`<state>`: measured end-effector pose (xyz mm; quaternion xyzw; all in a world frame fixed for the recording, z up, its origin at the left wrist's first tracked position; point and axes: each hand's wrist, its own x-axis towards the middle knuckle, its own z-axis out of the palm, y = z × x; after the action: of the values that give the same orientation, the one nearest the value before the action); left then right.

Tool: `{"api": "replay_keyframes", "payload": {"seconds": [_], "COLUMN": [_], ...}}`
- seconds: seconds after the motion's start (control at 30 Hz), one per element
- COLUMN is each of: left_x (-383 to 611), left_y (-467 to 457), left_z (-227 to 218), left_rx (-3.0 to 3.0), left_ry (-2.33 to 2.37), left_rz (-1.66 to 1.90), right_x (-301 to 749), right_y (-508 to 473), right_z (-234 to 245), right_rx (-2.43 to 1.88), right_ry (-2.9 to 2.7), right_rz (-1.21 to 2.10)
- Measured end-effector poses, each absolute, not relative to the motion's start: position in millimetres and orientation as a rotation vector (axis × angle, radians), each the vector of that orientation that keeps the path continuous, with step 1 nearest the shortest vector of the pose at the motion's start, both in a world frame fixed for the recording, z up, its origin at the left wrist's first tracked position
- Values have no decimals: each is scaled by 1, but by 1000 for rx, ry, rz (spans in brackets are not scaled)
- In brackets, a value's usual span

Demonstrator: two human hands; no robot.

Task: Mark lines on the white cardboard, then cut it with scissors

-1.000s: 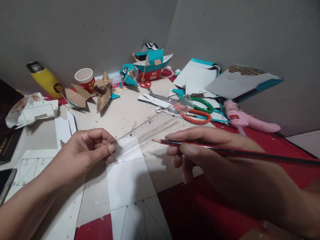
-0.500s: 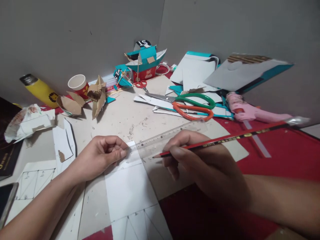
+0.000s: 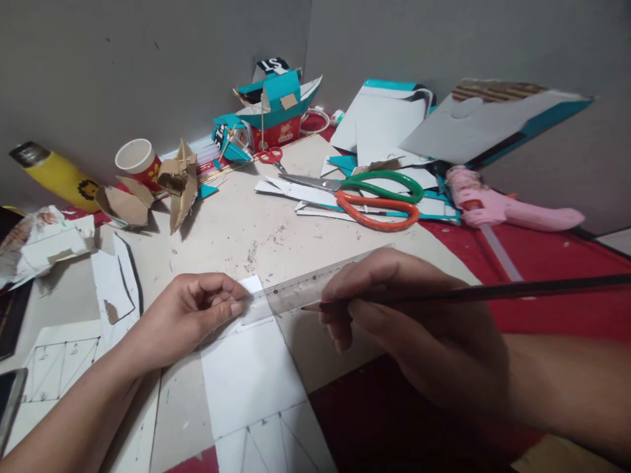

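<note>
A clear plastic ruler (image 3: 296, 289) lies slantwise across the top end of a white card strip (image 3: 251, 374) that carries pencil lines. My left hand (image 3: 202, 312) pinches the ruler's left end between thumb and fingers, over the card. In my right hand (image 3: 409, 315) is a dark red and black pencil (image 3: 537, 289), gripped near its tip. The pencil point hangs close to the ruler's lower edge, just right of the card; whether it touches anything I cannot tell. My right fingers hide part of the ruler's far end.
Scissors (image 3: 374, 197) with green and orange handles lie on card scraps behind the ruler. To the right sits a pink glue gun (image 3: 507, 207). A paper cup (image 3: 138, 164), a yellow bottle (image 3: 62, 176) and a card boat (image 3: 280, 105) stand at the back. A phone (image 3: 10, 401) lies lower left.
The pencil's rear end has swung down, so it now lies nearly level. My right hand has turned slightly with it. The view has shifted a little; my left hand keeps its hold.
</note>
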<state>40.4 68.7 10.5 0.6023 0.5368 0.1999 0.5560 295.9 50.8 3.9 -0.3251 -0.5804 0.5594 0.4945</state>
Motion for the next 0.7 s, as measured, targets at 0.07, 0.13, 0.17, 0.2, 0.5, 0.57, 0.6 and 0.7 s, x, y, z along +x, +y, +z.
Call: {"api": "replay_keyframes", "payload": {"seconds": [0.07, 0.13, 0.17, 0.2, 0.5, 0.57, 0.6, 0.7], "left_x": [41, 41, 41, 41, 41, 41, 41, 41], "left_y": [68, 69, 69, 70, 71, 71, 71, 71], "left_z": [11, 10, 10, 10, 8, 8, 8, 9], "left_rx": [1424, 1430, 1431, 1430, 1450, 1446, 1445, 1450], "left_ry": [1274, 1282, 1284, 1284, 1272, 1272, 1272, 1283], "left_rz": [471, 466, 459, 455, 417, 409, 405, 389], "right_x": [296, 296, 296, 296, 297, 298, 297, 297], "right_y": [52, 54, 55, 55, 58, 60, 60, 62], "right_z": [3, 3, 3, 3, -3, -4, -4, -5], "right_rx": [-785, -793, -804, -813, -790, -792, -795, -801], "right_ry": [-1415, -1432, -1444, -1457, -1454, -1488, -1504, -1537], "right_rz": [1362, 1369, 1371, 1368, 1372, 1352, 1338, 1312]}}
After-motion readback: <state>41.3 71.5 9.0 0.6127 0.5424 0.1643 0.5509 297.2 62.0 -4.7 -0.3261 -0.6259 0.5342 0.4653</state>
